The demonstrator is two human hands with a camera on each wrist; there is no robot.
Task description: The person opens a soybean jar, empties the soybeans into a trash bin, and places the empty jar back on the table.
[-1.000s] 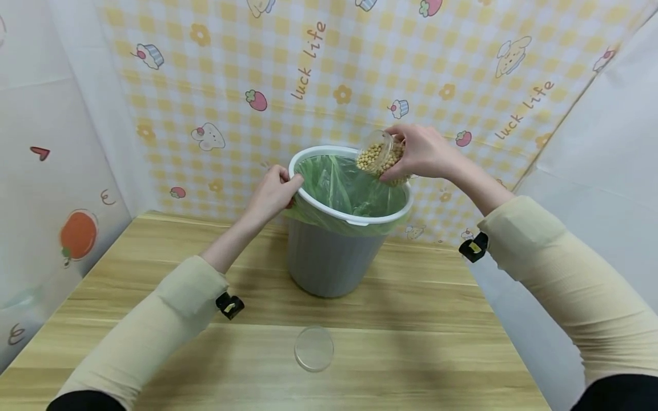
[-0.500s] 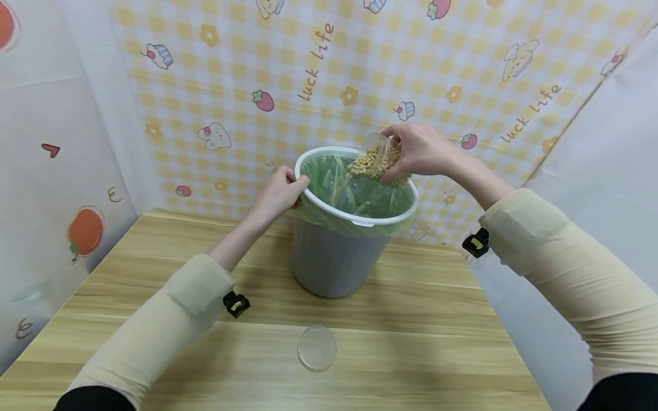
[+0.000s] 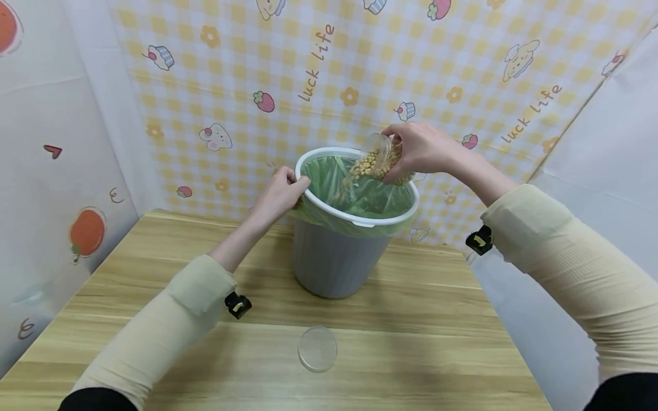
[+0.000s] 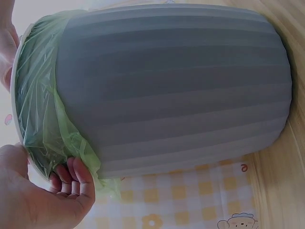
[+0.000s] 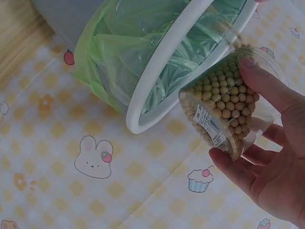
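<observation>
**Head view: beans tipping into the bin**

The right hand (image 3: 418, 151), fingers curled round a clear jar (image 5: 228, 114), tilts it above the bin's (image 3: 334, 260) far rim; beans (image 3: 366, 165) spill into the green bag (image 3: 360, 194). Most remain inside. The left hand (image 3: 277, 194) grips the near-left rim. A lid (image 3: 317, 349) lies near the table's (image 3: 442, 354) front edge.

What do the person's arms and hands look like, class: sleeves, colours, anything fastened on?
Both arms wear long, snug beige sleeves ending short of the wrists, black fabric showing at the upper arms. A small black clip sits at each cuff. The left hand and right hand are bare.
</observation>
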